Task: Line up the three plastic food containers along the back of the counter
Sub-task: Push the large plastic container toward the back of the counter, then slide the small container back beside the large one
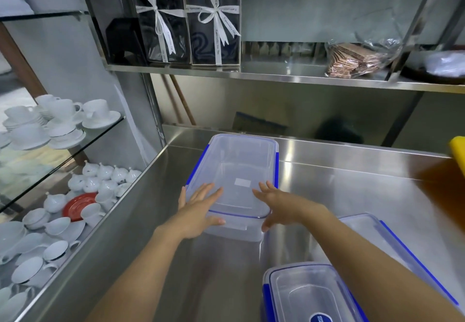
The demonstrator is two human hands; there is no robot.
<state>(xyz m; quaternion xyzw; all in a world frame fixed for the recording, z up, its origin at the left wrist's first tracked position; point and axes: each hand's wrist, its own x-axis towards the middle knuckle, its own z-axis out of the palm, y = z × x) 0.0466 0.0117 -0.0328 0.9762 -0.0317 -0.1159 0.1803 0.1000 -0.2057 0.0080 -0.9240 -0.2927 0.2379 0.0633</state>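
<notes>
Three clear plastic containers with blue-clipped lids are counted on the steel table, and all appear empty. The largest container is set lengthwise near the back left of the table, its far end close to the raised back edge; a small white label is seen through its lid. Its near end is touched by both hands: the left hand and the right hand are laid flat, fingers spread, nothing gripped. A second container is seen at the front, and a third container beside it, partly hidden by the right arm.
</notes>
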